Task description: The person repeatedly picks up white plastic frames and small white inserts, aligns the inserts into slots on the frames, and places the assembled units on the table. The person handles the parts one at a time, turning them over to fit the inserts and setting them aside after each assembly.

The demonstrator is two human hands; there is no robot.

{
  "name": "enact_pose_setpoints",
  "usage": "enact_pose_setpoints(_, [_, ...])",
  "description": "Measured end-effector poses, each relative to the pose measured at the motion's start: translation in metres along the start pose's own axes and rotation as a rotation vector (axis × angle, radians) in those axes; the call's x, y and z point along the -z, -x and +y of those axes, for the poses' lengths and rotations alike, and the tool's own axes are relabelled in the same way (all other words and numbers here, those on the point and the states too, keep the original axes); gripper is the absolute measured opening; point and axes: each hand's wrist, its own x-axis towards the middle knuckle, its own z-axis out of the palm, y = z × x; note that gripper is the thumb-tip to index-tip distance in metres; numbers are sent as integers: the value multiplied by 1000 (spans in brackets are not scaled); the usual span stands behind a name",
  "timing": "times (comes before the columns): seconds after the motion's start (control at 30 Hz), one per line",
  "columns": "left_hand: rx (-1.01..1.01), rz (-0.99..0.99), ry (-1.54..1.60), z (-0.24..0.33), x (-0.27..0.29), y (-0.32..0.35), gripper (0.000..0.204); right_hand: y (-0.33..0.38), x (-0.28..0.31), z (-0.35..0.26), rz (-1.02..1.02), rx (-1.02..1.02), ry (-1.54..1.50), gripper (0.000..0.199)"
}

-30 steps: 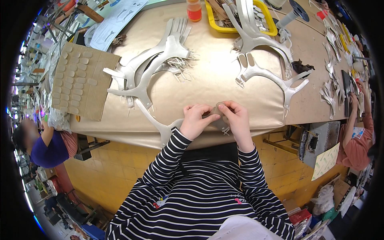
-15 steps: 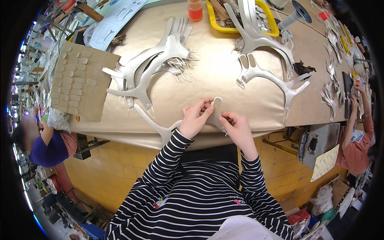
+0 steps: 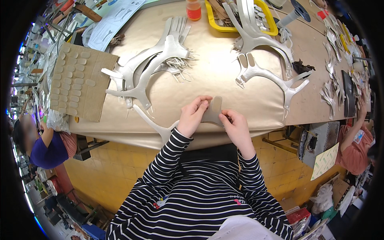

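Strap (image 3: 213,116) by desk's (image 3: 256,104) near edge | Rounded end toward far edge | Grip: left hand (image 3: 192,118), right hand (image 3: 237,126) pinching opposite sides

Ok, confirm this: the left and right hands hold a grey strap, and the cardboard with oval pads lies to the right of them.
Not right: the head view shows the cardboard with oval pads to the left of the hands. The left hand and right hand do hold a grey strap.
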Motion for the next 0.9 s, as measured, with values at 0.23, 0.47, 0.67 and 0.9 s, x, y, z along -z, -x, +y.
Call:
enact_pose_setpoints(0.23, [-84,204,115,46,30,25,46,10,32,5,77,-147,-222,22])
enact_pose_setpoints(0.47, [-232,553,38,38,83,26,43,16,94,29,341,-44,-104,22])
enact_pose_setpoints(0.67, [-171,472,-167,-11,68,29,25,20,103,30,399,-64,-129,19])
enact_pose_setpoints(0.9, [-353,469,-713,-17,58,29,15,16,96,13,403,79,-215,16])
